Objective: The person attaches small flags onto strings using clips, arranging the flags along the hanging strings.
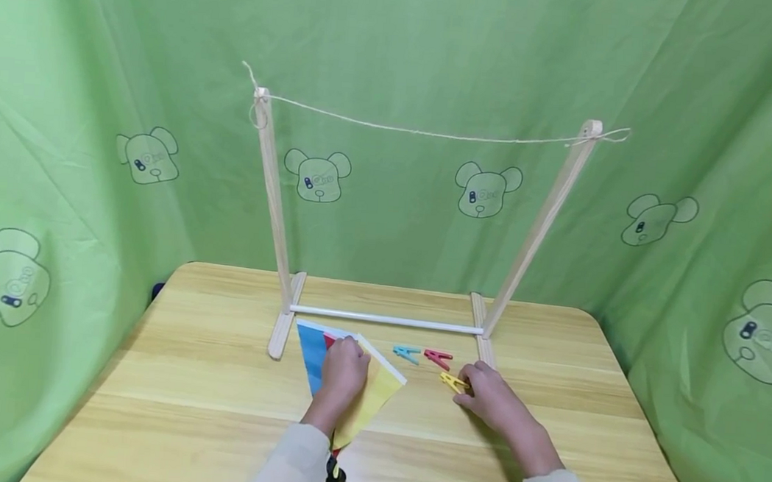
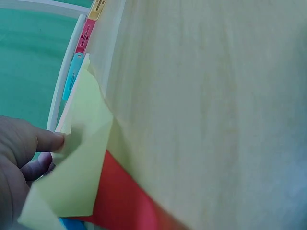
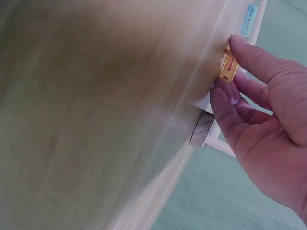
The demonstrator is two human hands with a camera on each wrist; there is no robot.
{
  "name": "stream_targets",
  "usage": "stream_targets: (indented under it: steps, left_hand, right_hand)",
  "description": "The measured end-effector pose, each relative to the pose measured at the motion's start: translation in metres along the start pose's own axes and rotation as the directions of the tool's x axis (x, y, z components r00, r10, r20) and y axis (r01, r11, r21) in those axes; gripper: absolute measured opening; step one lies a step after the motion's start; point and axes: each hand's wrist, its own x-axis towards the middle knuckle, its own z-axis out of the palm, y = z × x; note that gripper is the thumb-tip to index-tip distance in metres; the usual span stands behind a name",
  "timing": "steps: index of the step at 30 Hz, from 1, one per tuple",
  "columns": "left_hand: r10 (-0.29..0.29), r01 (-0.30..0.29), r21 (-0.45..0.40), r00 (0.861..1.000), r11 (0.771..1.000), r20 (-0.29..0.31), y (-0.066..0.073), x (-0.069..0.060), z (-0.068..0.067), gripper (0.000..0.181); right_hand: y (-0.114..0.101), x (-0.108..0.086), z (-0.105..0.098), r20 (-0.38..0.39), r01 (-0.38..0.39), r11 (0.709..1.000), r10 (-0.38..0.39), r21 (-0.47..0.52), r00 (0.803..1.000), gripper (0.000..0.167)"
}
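Low in the middle of the frame, a blue flag (image 1: 313, 351), a red flag (image 2: 124, 196) and a yellow flag (image 1: 378, 389) overlap. The left hand (image 1: 345, 369) is nearly closed and pinches the yellow flag. Further right, a blue peg (image 1: 406, 353) and a red peg (image 1: 438, 358) lie on the desk (image 1: 151, 396). Next, the right hand (image 1: 496, 400) curls its thumb and fingers, just a bit apart, round a yellow peg (image 1: 452, 382).

In front of the one white rod (image 1: 388, 319) are three clips: blue clip (image 1: 407, 355), red clip (image 1: 438, 357), yellow clip (image 1: 452, 383); three flags: blue flag (image 1: 311, 358), red flag (image 2: 124, 196), yellow flag (image 1: 377, 391); and two hands, left hand (image 1: 345, 369) and right hand (image 1: 492, 397). Two wooden posts (image 1: 273, 197) stand at its ends; one string (image 1: 426, 133) is above.
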Motion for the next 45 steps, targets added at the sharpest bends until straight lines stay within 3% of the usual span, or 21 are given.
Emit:
stream_targets:
  steps: [7, 24, 32, 45]
  left_hand:
    - [-0.070, 0.069, -0.047, 0.998, 0.996, -0.006, 0.0011, -0.0014, 0.0010, 0.017]
    - [-0.058, 0.051, -0.128, 0.997, 0.991, -0.053, 0.0014, -0.0049, -0.0015, 0.021]
    - [-0.064, 0.054, -0.143, 0.995, 0.988, -0.071, 0.0005, -0.0042, -0.0021, 0.035]
    - [-0.132, 0.124, -0.174, 0.991, 0.977, -0.036, 0.0022, -0.0041, -0.0054, 0.016]
  right_hand:
    - [0.0000, -0.0006, 0.0001, -0.004, 0.007, 1.000, -0.007, 0.008, 1.000, 0.027]
    - [0.0009, -0.0016, -0.0004, 0.001, -0.003, 1.000, 0.003, 0.013, 1.000, 0.027]
    - [-0.0001, -0.0021, -0.0025, 0.006, -0.010, 1.000, 0.010, 0.016, 1.000, 0.026]
    - [-0.0017, -0.0044, -0.0030, -0.002, -0.007, 1.000, 0.007, 0.026, 1.000, 0.025]
